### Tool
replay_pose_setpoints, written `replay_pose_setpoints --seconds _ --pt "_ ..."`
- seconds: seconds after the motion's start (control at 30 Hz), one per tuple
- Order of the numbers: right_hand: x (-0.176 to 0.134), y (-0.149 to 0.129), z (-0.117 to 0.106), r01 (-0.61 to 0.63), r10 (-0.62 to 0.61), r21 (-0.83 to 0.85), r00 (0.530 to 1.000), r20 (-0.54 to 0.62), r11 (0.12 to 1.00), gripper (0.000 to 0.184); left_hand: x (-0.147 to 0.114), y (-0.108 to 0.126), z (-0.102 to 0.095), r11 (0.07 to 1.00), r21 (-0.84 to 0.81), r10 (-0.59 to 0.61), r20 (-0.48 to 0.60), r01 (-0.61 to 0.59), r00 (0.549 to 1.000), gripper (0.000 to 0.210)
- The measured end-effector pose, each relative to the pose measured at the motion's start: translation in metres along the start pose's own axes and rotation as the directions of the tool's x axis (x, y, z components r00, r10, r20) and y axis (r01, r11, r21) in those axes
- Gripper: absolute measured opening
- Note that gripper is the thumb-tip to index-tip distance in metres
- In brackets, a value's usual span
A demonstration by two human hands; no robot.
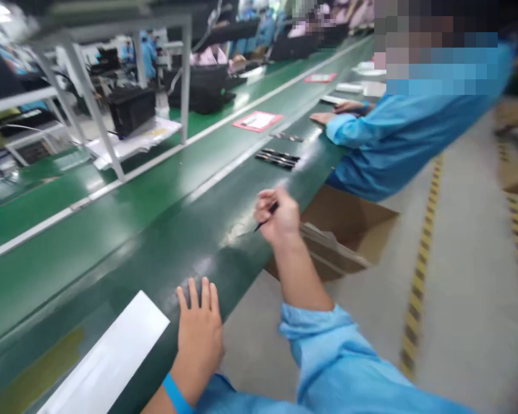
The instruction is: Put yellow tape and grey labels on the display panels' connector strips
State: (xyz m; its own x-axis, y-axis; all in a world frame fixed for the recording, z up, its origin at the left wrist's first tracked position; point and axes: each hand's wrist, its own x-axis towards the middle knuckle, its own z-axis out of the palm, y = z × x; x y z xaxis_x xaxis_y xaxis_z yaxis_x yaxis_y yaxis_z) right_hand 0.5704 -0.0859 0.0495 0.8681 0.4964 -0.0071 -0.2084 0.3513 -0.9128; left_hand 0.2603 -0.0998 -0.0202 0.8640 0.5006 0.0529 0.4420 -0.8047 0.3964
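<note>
My left hand (201,328) lies on the green bench (155,259), its fingers stretched forward and nothing in them. A blue band circles that wrist. Just left of it is a long white flat piece (112,351), which the hand does not visibly touch. My right hand (280,215) hovers near the bench's front edge, fingers closed around a slim black pointed tool (263,222). The tool's tip points down and left; whether it is a pen or tweezers I cannot tell. Beyond this hand lie several narrow dark strips (278,157) with shiny spots.
A co-worker in a blue smock (384,132) leans on the bench at right. Below the edge stands an open cardboard box (349,224). Red-bordered sheets (258,121) lie along the bench. A metal frame (185,80) rises at left, near a black bin (132,109).
</note>
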Motion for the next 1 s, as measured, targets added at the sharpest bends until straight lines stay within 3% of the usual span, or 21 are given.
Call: replay_pose_setpoints --seconds 0.07,0.13,0.17,0.27,0.33,0.47,0.57,0.8,0.9,1.0 --pt "-0.055 0.019 0.073 -0.145 0.124 0.065 0.96 0.251 0.987 0.059 -0.005 -0.002 -0.007 0.996 -0.068 -0.06 -0.089 0.054 0.994 0.059" --pt "-0.115 0.035 0.131 -0.278 0.218 0.06 0.852 0.476 0.959 0.063 -0.019 -0.01 -0.023 0.973 -0.168 -0.193 -0.196 0.161 0.962 0.032" --pt "-0.145 0.041 0.153 -0.333 0.251 0.044 0.786 0.565 0.942 0.064 -0.03 -0.016 -0.035 0.948 -0.224 -0.283 -0.252 0.228 0.926 0.03" --pt "-0.22 0.051 0.197 -0.456 0.322 -0.016 0.602 0.731 0.89 0.064 -0.071 -0.043 -0.074 0.847 -0.376 -0.509 -0.367 0.376 0.779 0.044" --pt "-0.255 0.055 0.216 -0.502 0.332 -0.019 0.542 0.772 0.865 0.063 -0.098 -0.062 -0.097 0.805 -0.452 -0.561 -0.366 0.385 0.742 0.047" --pt "-0.297 0.066 0.246 -0.519 0.315 0.013 0.538 0.782 0.855 0.066 -0.137 -0.092 -0.123 0.754 -0.558 -0.575 -0.304 0.347 0.76 0.057" --pt "-0.309 0.082 0.259 -0.481 0.338 -0.066 0.505 0.794 0.874 0.07 -0.154 -0.107 -0.13 0.725 -0.592 -0.602 -0.297 0.351 0.741 0.059" --pt "-0.295 0.114 0.24 -0.322 0.422 -0.301 0.427 0.8 0.897 0.072 -0.167 -0.109 -0.127 0.692 -0.537 -0.694 -0.313 0.481 0.649 0.035" --pt "-0.27 0.133 0.234 -0.335 0.454 -0.322 0.47 0.757 0.885 0.071 -0.165 -0.11 -0.137 0.69 -0.477 -0.717 -0.344 0.545 0.606 0.019" --pt "-0.243 0.15 0.23 -0.344 0.461 -0.313 0.573 0.677 0.886 0.071 -0.178 -0.099 -0.174 0.694 -0.445 -0.72 -0.419 0.565 0.553 0.011"
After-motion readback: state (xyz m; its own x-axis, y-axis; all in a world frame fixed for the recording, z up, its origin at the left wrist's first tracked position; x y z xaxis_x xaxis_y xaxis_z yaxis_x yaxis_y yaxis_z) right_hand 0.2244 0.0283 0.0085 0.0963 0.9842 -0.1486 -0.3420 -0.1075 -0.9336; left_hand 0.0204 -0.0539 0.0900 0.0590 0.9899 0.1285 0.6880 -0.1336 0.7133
